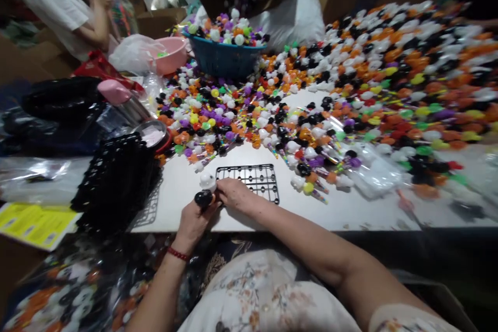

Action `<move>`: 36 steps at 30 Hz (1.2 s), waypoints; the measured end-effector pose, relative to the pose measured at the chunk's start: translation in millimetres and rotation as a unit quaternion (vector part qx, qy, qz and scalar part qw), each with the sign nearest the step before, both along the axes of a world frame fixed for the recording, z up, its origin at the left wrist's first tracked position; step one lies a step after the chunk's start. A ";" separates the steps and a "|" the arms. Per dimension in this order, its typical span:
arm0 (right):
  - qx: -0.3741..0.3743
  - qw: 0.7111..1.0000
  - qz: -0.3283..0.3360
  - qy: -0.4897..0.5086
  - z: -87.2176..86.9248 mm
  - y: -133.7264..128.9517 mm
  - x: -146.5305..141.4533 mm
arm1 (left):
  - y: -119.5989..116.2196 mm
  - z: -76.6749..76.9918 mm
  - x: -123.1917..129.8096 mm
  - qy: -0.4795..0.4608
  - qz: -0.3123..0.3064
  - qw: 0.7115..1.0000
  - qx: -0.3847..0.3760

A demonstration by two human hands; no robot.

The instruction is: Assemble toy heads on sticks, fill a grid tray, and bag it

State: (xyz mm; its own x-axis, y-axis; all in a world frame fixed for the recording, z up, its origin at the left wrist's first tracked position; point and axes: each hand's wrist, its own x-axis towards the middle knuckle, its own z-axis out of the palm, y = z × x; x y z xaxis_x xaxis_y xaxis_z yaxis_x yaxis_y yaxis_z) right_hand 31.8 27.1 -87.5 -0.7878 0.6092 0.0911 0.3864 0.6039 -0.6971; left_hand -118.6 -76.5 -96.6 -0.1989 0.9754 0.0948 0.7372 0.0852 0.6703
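Note:
My left hand (193, 222) is closed around a small item with a round black head (203, 198); its lower part is hidden in the fingers. Just beyond, a white head (207, 181) with dark marks shows beside my right hand's fingers. My right hand (236, 195) reaches across to meet the left one, its fingers bent and pressed together near the left fingers. What they grip cannot be made out. Under and behind the right hand, a black plastic grid rack (264, 179) lies flat on the white table (179, 218).
Many colourful-headed sticks (315, 161) cover the table's back and right. A blue basin (225, 59) full of heads and a pink basin (171, 54) stand behind. Stacked black racks (112, 181) and a pink-lidded bottle (124, 98) are left. Another person's arm (97, 26) shows upper left.

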 end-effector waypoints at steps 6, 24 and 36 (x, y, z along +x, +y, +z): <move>0.096 0.986 -0.099 0.091 21.8 -21.4 86.1 | 3.3 -4.4 -4.2 0.022 0.029 0.999 -0.018; 0.089 0.961 -0.256 -0.057 29.8 -26.8 151.0 | -13.1 49.9 -0.8 -0.021 0.083 0.988 0.132; -0.190 0.966 -0.148 0.093 12.4 27.4 2.2 | 15.1 74.9 17.8 0.056 -0.107 0.983 0.140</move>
